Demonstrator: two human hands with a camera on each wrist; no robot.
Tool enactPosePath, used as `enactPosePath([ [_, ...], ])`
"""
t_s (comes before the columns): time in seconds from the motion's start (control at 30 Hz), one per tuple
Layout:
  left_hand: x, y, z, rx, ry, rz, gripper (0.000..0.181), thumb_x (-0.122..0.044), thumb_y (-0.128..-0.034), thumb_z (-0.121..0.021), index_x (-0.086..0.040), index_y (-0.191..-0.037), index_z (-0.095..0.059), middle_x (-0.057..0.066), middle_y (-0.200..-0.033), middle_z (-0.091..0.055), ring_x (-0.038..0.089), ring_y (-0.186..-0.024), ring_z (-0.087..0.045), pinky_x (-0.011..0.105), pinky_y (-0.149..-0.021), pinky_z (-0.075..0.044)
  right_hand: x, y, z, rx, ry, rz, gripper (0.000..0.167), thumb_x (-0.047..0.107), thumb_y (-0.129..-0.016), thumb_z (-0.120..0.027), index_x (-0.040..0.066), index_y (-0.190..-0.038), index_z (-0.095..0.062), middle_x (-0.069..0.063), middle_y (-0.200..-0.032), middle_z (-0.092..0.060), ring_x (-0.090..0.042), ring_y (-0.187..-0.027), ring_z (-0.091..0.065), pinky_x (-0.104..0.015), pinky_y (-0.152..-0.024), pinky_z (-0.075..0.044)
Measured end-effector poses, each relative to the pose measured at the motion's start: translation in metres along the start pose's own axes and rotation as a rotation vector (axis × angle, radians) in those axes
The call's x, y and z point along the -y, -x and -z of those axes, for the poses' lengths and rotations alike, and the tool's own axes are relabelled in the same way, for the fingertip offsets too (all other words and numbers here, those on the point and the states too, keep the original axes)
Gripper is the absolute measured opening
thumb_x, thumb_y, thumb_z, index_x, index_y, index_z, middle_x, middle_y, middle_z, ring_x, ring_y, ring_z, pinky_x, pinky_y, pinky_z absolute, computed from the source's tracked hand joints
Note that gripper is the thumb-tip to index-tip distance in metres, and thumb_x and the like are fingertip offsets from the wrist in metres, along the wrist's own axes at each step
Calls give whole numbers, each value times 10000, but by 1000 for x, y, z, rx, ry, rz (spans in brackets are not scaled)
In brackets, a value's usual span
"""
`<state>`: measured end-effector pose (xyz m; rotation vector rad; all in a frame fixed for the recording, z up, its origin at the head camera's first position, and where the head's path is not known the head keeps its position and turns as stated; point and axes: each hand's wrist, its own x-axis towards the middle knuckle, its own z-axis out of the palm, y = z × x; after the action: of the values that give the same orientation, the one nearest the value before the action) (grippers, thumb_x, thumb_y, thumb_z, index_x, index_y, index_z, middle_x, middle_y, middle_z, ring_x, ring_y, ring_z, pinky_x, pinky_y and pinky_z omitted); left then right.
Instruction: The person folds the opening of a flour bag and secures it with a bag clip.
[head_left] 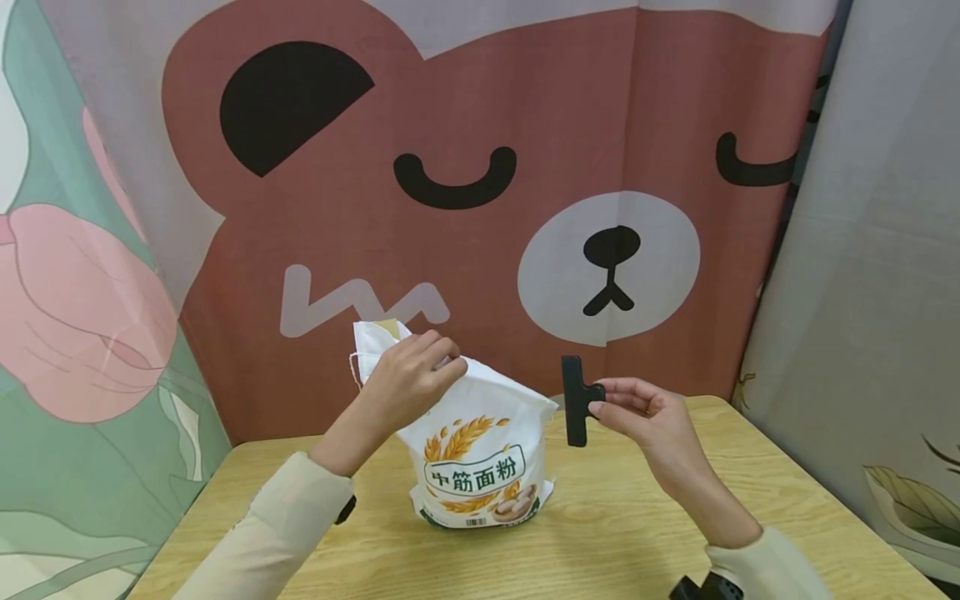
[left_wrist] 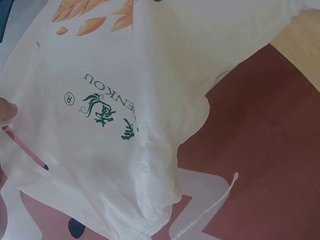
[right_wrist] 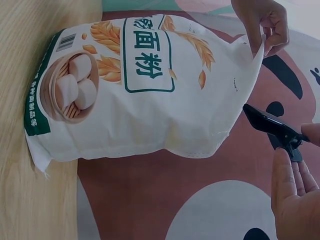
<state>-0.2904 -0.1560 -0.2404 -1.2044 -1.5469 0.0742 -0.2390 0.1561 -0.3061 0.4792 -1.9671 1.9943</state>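
A white flour bag (head_left: 491,417) with green Chinese lettering and orange wheat ears stands on the table, its top leaning left. My left hand (head_left: 416,379) pinches the bag's upper edge; the right wrist view shows thumb and fingers (right_wrist: 270,25) gripping that rim. To the right of the bag, my right hand (head_left: 656,429) holds a black bag clip (head_left: 574,404) by its handles, apart from the bag. In the right wrist view the clip (right_wrist: 265,122) is beside the bag's top edge. Bag print (left_wrist: 102,112) fills much of the left wrist view.
The light wooden table (head_left: 622,533) extends around the bag. Behind it hangs a curtain (head_left: 480,250) with a brown bear print. A green floral curtain (head_left: 82,333) is on the left and a grey one (head_left: 862,292) on the right. A loose string (left_wrist: 212,210) dangles from the bag.
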Motion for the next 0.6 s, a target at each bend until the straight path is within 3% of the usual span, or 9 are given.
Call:
enactPosePath([
  [0.47, 1, 0, -1, -9, -3, -4, 151, 96, -822, -570, -46, -790, -609, 71, -821, -596, 218, -690, -558, 306, -549, -470, 5, 0, -5, -8, -35, 13, 251, -15, -854, -708, -62, -1088, -631, -60, -892, -657, -151, -823, -645, -316, -774, -547],
  [0.6, 0, -1, 0, -1, -5, 0, 151, 88, -830, -563, -49, -788, -611, 69, -822, -598, 220, -694, -560, 305, -552, -470, 5, 0, -5, -10, -33, 23, 332, 25, -860, -721, -74, -1157, -613, -60, -896, -657, -150, -823, -654, -323, -763, -551],
])
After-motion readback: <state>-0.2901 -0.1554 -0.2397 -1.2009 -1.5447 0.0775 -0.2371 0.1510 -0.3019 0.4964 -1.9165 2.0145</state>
